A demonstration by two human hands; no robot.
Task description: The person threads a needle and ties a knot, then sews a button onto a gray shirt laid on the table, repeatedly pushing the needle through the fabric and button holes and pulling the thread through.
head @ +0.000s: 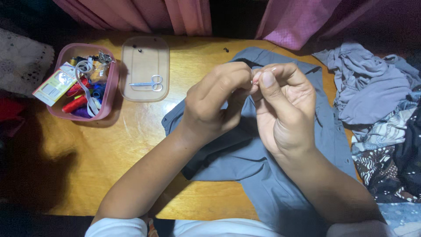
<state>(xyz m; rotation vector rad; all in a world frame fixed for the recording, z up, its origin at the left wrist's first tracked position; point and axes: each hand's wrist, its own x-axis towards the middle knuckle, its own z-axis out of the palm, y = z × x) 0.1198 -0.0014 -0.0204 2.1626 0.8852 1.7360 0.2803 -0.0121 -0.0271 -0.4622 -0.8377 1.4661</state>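
Nearest us, our left hand (215,103) and right hand (285,109) meet above the grey button-up cotton shirt (263,175) spread on the yellow wooden counter (131,145). Our fingers (268,79) on both hands press together at the tips, pinching a tiny reddish item (255,80) too small to identify. To our right lies a heap of grey and patterned clothes (377,109). Farther off, on our left, a clear rectangular plastic lid (144,57) holds small silver scissors (149,83). Beside it, a pink plastic box (112,85) contains thread spools (74,104) in red, blue and purple, white elastic tape (85,72) and a flat paper packet (55,85). Pink curtains (175,15) hang beyond.
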